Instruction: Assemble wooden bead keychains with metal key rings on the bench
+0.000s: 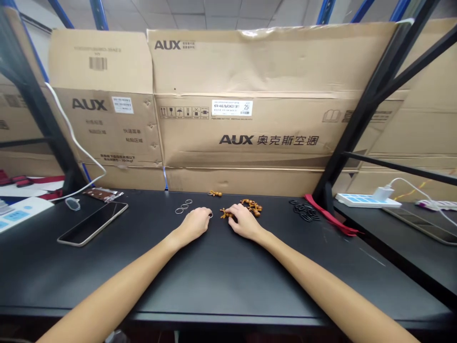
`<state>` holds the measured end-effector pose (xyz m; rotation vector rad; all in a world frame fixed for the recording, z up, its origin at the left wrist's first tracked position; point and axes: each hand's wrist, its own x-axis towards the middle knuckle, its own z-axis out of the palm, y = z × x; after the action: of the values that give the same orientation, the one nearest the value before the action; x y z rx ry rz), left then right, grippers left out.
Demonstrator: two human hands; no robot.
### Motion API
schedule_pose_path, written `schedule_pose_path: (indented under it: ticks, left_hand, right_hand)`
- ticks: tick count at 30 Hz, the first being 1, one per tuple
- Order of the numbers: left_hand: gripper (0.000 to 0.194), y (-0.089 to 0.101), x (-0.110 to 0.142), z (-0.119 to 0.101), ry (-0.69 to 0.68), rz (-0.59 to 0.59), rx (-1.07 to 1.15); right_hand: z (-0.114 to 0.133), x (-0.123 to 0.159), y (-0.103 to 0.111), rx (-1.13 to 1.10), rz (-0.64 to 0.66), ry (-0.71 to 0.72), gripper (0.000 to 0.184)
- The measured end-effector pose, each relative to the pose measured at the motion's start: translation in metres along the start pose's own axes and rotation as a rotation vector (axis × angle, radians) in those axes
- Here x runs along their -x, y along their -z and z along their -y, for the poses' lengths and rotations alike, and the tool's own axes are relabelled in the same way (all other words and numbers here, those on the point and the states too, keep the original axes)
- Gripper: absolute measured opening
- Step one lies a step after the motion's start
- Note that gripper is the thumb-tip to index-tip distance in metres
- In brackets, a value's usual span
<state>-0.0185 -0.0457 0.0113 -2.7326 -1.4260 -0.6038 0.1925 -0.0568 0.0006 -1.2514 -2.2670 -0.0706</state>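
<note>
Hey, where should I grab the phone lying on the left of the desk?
Probably pinch the phone by its long edges, coming from the right with your left hand. It lies flat and slanted on the desk, screen up, and is thin, so the edges look easiest, and that hand is nearest.

Left cardboard carton: black "AUX", barcode above, small white sticker beside. Right cardboard carton: "AUX" top corner, large "AUX 奥克斯空调", white label reading "KFR-46G/BpR3AE1(B1)" and boxed "25", handling icons beside it. Smaller print too small to read.
</note>
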Motion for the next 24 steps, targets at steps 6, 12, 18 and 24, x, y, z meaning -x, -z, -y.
schedule_pose_path:
  ticks: [6,12,18,24]
  left_hand:
    - [0.028,0.007,-0.001,-0.002,-0.102,0.018,-0.116]
    - [0.03,0.011,-0.001,-0.006,-0.132,0.026,-0.168]
    - [0.029,0.011,-0.001,-0.007,-0.161,0.031,-0.257]
    - [0.026,0.012,-0.002,-0.007,-0.208,0.024,-0.306]
  right_hand:
    - [0.001,0.001,0.001,-0.062,-0.023,0.044,0.025]
    - [0.001,0.001,0.003,-0.106,-0.026,0.068,0.026]
    - [-0.002,0.001,0.0,-0.14,-0.066,0.015,0.021]
    - [-0.005,-0.001,-0.005,-0.13,-0.055,0.004,0.011]
